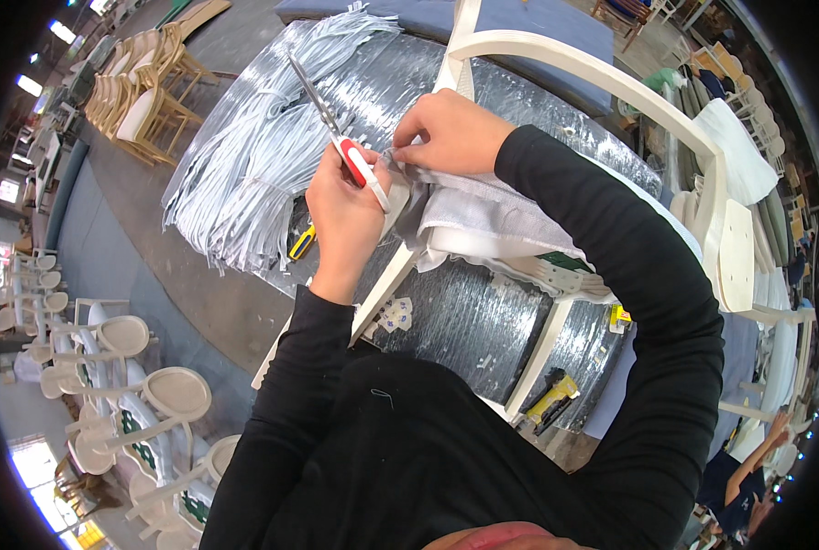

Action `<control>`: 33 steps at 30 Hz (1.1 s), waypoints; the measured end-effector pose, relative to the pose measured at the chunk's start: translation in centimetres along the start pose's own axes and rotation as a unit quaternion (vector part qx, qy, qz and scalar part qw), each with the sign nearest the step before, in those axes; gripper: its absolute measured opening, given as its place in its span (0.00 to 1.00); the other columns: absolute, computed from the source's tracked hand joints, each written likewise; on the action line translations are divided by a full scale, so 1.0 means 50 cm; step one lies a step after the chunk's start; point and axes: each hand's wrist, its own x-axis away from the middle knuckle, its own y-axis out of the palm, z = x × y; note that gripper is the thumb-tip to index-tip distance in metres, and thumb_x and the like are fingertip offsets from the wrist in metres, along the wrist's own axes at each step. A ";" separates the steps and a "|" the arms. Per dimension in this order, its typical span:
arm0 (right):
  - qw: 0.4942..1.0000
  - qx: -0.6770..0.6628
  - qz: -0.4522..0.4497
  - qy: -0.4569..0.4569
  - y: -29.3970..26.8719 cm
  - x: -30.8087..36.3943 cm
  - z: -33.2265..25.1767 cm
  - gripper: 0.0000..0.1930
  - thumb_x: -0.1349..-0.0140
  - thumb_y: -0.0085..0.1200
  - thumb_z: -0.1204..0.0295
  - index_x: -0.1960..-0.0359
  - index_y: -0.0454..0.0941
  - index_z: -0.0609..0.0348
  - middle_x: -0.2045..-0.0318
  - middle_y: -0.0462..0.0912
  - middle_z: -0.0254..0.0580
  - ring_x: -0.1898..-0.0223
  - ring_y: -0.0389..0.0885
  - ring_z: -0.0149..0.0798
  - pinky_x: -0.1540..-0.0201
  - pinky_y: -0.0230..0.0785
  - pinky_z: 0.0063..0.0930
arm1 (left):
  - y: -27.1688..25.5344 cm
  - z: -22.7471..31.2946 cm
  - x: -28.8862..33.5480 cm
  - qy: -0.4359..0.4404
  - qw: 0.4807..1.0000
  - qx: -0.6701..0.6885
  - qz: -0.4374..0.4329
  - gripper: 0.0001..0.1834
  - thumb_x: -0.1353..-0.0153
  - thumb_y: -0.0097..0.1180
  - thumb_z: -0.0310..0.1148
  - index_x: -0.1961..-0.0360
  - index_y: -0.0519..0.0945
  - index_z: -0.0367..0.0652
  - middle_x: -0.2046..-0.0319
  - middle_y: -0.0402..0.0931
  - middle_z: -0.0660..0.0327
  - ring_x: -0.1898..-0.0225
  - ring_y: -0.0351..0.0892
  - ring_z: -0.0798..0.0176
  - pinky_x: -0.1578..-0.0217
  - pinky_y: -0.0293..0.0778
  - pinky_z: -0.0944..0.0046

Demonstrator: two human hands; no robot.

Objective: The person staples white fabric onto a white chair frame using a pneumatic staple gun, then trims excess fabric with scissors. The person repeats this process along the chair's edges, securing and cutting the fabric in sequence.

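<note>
My left hand (343, 215) is closed around scissors (354, 161) with red and white handles, their blades pointing up and away to the left. Beside it, my right hand (455, 133) pinches the edge of grey fabric (492, 213) at a corner of a seat. The fabric drapes over white padding on a cream wooden chair frame (611, 81), which lies tipped over on the table. Fingertips of both hands come close together at that corner, and what the left fingertips touch there is partly hidden.
A heap of pale strips (244, 174) covers the left of the film-wrapped table (464, 307). A yellow-handled tool (303, 242), a yellow and black tool (552, 400) and small white pieces (395, 314) lie on it. Chairs (143, 119) stand left; another person (739, 486) is at far right.
</note>
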 end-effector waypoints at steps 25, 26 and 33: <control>0.998 -0.027 -0.003 0.058 -0.005 -0.003 0.012 0.13 0.35 0.67 0.65 0.58 0.91 0.65 0.63 0.92 0.53 0.59 0.91 0.47 0.49 0.81 0.37 | -0.016 0.053 0.174 -0.321 0.847 0.236 -0.353 0.14 0.27 0.52 0.42 0.57 0.73 0.42 0.72 0.83 0.55 0.77 0.75 0.71 0.78 0.68 0.70; 0.998 -0.030 -0.004 0.059 -0.005 -0.004 0.012 0.13 0.35 0.67 0.65 0.58 0.91 0.64 0.63 0.92 0.53 0.59 0.91 0.47 0.49 0.81 0.37 | -0.019 0.053 0.173 -0.319 0.847 0.232 -0.356 0.14 0.27 0.52 0.43 0.57 0.74 0.42 0.72 0.83 0.56 0.77 0.75 0.71 0.78 0.68 0.70; 0.998 -0.033 0.014 0.051 -0.003 -0.004 0.015 0.10 0.39 0.67 0.67 0.62 0.93 0.60 0.66 0.92 0.50 0.63 0.91 0.48 0.54 0.82 0.38 | -0.024 0.035 0.173 -0.311 0.854 0.218 -0.356 0.15 0.25 0.53 0.44 0.55 0.76 0.41 0.73 0.84 0.57 0.76 0.77 0.71 0.76 0.70 0.69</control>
